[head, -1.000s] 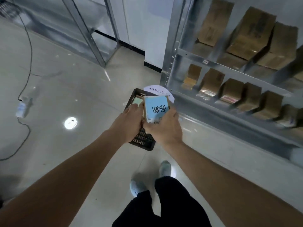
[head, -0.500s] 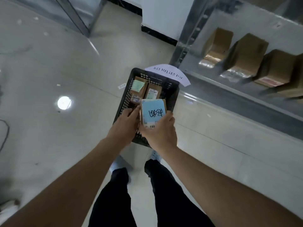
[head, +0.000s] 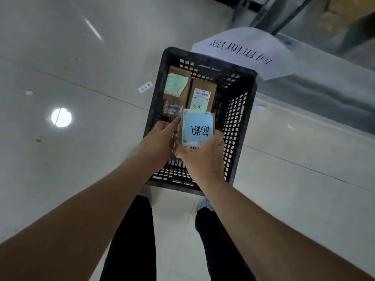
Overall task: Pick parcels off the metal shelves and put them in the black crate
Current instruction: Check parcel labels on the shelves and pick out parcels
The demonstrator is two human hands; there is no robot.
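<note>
holding blue-label parcel over black crate w/ two parcels inside.

We hold a blue-labelled parcel over the black crate, left hand pinching its left edge, right hand gripping from below. Two brown parcels lie at the crate's far end; a white paper sign sits just beyond.
</note>
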